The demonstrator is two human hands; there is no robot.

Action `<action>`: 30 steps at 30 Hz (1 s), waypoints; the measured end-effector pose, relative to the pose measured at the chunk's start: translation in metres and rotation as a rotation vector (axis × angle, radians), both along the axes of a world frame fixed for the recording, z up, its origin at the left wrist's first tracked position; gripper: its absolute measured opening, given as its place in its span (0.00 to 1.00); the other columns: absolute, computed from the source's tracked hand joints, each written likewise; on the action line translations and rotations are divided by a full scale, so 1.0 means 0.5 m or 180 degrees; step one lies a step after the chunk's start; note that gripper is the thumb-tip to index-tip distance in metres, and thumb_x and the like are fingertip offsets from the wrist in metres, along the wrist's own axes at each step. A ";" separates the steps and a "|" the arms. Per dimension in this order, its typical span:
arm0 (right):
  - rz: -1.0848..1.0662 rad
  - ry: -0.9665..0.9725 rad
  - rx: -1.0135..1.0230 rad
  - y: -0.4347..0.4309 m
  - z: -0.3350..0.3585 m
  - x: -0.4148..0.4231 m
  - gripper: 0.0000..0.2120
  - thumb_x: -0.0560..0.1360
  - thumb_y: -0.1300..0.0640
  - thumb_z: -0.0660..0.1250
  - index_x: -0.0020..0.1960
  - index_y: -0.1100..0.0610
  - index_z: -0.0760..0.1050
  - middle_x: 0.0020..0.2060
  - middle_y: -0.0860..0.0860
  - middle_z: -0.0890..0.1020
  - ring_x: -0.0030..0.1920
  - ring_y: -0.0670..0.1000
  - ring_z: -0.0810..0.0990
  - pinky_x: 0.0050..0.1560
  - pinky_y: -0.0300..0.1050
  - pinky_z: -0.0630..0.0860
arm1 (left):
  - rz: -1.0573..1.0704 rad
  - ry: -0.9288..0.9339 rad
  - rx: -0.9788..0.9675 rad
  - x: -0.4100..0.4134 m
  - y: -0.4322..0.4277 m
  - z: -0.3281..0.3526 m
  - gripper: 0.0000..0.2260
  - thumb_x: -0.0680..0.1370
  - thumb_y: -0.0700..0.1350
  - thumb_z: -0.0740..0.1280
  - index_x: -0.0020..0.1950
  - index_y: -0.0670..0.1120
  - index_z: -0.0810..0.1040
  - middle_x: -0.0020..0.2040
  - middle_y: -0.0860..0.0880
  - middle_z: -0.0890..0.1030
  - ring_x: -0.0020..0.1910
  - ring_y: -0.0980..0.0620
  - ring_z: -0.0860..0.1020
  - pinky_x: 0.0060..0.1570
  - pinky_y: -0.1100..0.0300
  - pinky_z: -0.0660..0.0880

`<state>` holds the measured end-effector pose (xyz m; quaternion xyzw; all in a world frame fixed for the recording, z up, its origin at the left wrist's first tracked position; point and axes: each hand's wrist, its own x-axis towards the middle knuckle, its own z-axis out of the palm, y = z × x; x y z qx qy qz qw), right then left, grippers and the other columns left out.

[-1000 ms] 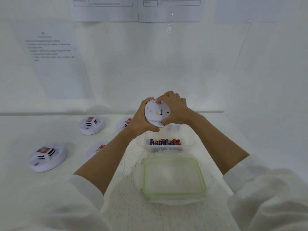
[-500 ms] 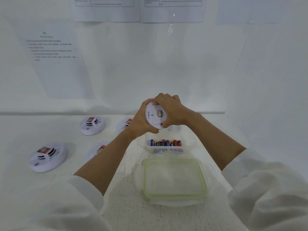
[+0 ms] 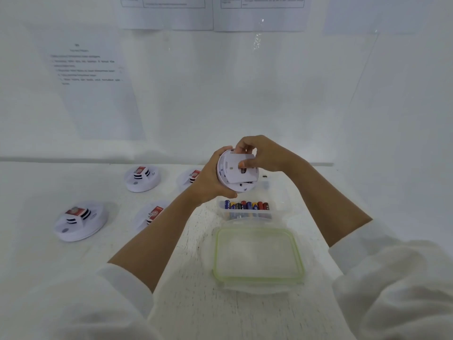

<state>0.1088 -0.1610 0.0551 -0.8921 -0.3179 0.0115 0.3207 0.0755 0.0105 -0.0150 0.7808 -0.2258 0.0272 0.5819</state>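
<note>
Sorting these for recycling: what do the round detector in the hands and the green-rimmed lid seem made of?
The detector is likely hard moulded plastic: matt white, opaque, with crisp moulded edges. The lid is likely clear, slightly frosted plastic, since the table shows through it; its pale green rim is probably a rubbery seal, unconfirmed.

Four spare detectors (image 3: pixel 142 178) at left; batteries (image 3: pixel 246 206) in tub (image 3: pixel 279 192), green-rimmed lid (image 3: pixel 257 256) nearer.

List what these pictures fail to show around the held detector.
Head view throughout.
- Front of the detector: turned away, under the left hand.
- Its inside: mostly behind the right hand.
- Labels on the batteries: too small.
- Text on the wall sheet: blurred.
- The top sheets: cut by the upper edge.
</note>
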 end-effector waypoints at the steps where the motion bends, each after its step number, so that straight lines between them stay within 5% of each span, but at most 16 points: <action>1: 0.0051 0.0009 0.0082 -0.001 0.000 -0.006 0.12 0.68 0.63 0.73 0.50 0.61 0.76 0.44 0.52 0.77 0.45 0.50 0.73 0.43 0.31 0.70 | 0.0005 0.0015 -0.0011 -0.006 0.001 0.000 0.45 0.56 0.34 0.75 0.70 0.44 0.59 0.60 0.52 0.70 0.56 0.58 0.73 0.47 0.69 0.75; 8: 0.0095 0.0457 0.0910 -0.021 0.006 -0.060 0.11 0.70 0.66 0.70 0.42 0.50 0.76 0.41 0.58 0.78 0.44 0.54 0.76 0.44 0.47 0.74 | 0.0012 0.0029 -0.0041 -0.053 0.014 0.006 0.45 0.57 0.34 0.74 0.70 0.44 0.59 0.64 0.50 0.68 0.58 0.63 0.72 0.48 0.70 0.75; 11: 0.0032 0.0709 0.1008 -0.033 0.010 -0.093 0.06 0.72 0.64 0.69 0.43 0.53 0.78 0.41 0.56 0.81 0.43 0.52 0.79 0.44 0.42 0.75 | -0.0047 0.0090 -0.0153 -0.083 0.019 0.014 0.46 0.56 0.33 0.74 0.71 0.46 0.58 0.64 0.50 0.68 0.59 0.59 0.72 0.46 0.66 0.77; 20: -0.0017 0.1869 0.0015 -0.052 -0.042 -0.216 0.09 0.72 0.67 0.67 0.48 0.55 0.79 0.37 0.47 0.84 0.38 0.47 0.81 0.41 0.38 0.78 | 0.0066 0.0268 -0.0336 -0.195 0.072 0.014 0.46 0.55 0.31 0.73 0.69 0.47 0.59 0.59 0.56 0.71 0.56 0.60 0.73 0.45 0.66 0.77; 23: -0.0391 0.1577 -0.0096 -0.033 -0.085 -0.255 0.11 0.71 0.68 0.69 0.53 0.61 0.79 0.44 0.56 0.83 0.43 0.49 0.79 0.46 0.39 0.76 | 0.0101 0.0251 -0.0312 -0.228 0.083 0.009 0.46 0.56 0.29 0.74 0.70 0.45 0.59 0.60 0.53 0.70 0.57 0.60 0.72 0.45 0.69 0.76; 27: -0.0743 0.1134 -0.0286 -0.007 -0.121 -0.293 0.14 0.70 0.65 0.71 0.55 0.62 0.78 0.44 0.55 0.81 0.41 0.47 0.77 0.45 0.39 0.73 | 0.0125 0.0254 -0.0290 -0.264 0.088 0.004 0.45 0.60 0.22 0.72 0.70 0.45 0.58 0.61 0.50 0.69 0.57 0.59 0.72 0.44 0.71 0.75; 30: -0.1009 0.0086 -0.0802 0.004 -0.117 -0.307 0.13 0.71 0.62 0.70 0.56 0.62 0.79 0.52 0.57 0.81 0.49 0.52 0.78 0.54 0.42 0.72 | 0.0111 0.0277 -0.0284 -0.279 0.091 0.000 0.44 0.61 0.22 0.72 0.70 0.47 0.58 0.61 0.51 0.69 0.57 0.59 0.72 0.45 0.70 0.76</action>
